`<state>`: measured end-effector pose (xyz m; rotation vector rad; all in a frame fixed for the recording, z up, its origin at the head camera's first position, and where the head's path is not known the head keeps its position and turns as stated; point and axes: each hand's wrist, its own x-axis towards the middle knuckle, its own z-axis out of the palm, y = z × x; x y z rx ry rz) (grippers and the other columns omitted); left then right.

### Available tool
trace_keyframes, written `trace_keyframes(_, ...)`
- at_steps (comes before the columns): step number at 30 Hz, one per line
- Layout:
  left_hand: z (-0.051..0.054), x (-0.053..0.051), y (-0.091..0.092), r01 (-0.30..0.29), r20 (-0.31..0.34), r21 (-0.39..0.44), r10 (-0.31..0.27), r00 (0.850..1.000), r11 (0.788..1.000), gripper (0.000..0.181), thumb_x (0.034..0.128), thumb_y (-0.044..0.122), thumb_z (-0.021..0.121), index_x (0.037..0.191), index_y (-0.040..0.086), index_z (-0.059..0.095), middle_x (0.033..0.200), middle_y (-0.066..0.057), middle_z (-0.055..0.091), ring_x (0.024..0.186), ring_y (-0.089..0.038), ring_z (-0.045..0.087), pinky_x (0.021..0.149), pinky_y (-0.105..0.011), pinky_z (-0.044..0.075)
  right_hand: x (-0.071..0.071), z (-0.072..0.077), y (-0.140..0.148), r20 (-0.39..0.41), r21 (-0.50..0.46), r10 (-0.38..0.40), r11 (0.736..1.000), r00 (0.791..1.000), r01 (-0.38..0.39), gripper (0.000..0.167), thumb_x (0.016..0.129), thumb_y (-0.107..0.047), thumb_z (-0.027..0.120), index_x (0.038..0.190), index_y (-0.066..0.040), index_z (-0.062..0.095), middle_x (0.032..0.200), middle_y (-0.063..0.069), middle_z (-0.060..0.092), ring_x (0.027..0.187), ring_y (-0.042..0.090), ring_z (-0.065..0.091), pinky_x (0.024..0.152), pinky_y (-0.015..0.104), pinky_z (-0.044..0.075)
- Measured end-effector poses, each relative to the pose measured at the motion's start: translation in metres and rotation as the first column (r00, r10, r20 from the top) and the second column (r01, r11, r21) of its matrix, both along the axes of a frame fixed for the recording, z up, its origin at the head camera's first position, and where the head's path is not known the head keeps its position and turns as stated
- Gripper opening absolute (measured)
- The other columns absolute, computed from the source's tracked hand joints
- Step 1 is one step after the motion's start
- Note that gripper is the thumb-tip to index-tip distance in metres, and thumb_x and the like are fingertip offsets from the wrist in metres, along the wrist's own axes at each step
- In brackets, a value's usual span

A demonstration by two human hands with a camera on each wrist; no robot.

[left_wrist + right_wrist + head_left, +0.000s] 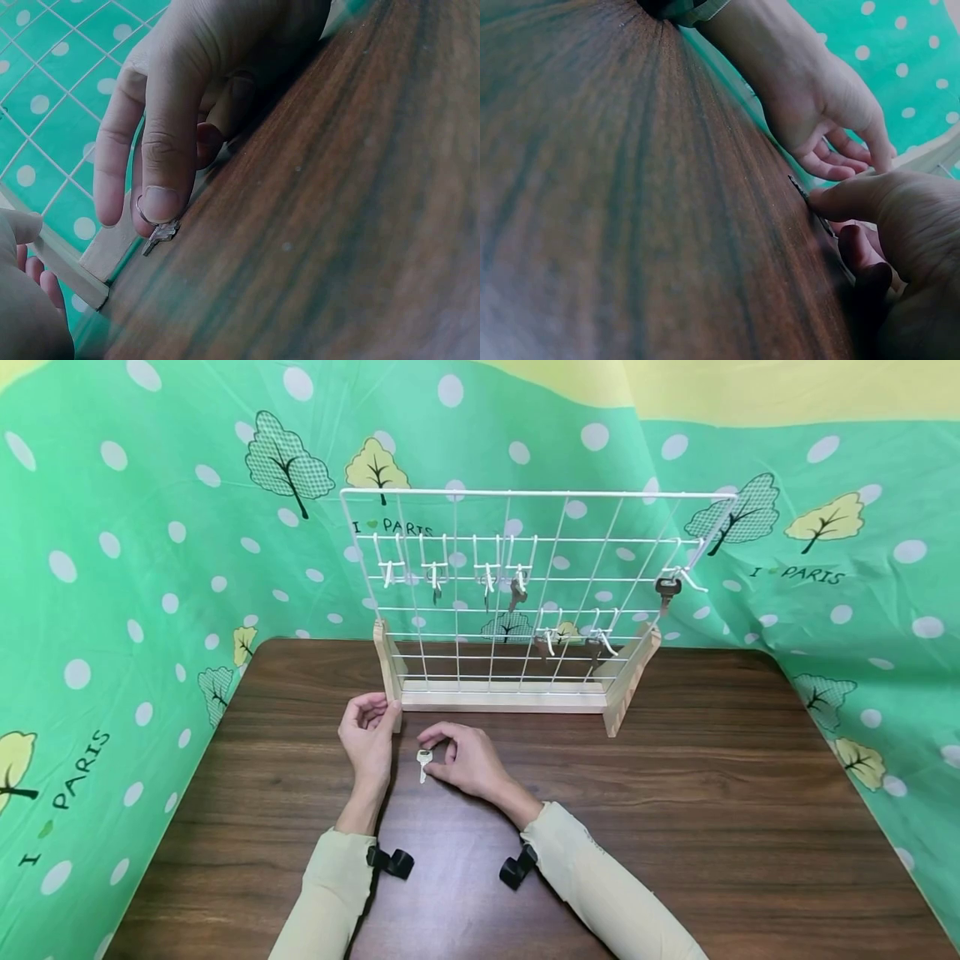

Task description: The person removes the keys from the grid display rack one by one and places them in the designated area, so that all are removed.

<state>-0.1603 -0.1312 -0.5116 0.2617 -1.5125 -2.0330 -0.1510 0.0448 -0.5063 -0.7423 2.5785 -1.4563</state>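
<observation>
A small silver key is between the thumb and fingertips of my right hand, close to the tabletop. In the left wrist view a thin ring passes through the key, and the thumb presses at the ring. My left hand grips the left wooden leg of a white wire grid rack, its thumb against the wood. From the right wrist camera, the key appears edge-on beside the right thumb, and the left hand is behind.
Several white hooks hang on the grid, most with dark keys. One dark-headed key hangs at the right end. The rack stands on a brown wooden table, before a green dotted cloth.
</observation>
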Motion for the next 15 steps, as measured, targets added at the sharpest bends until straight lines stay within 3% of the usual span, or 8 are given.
trace_keyframes(15,0.001,-0.001,0.0001,-0.002,0.003,0.01,0.002,1.0,1.0,0.019,0.0875,-0.014,0.082,0.103,-0.008,0.072,0.09,0.003,0.071,0.085,-0.008,0.068,0.077,-0.018,0.056,0.0,-0.0018,0.0005,-0.013,-0.062,-0.012,0.998,1.0,0.011,0.042,0.083,-0.002,0.095,0.121,-0.01,0.08,0.11,0.004,0.079,0.06,-0.002,0.054,0.058,0.019,0.049)
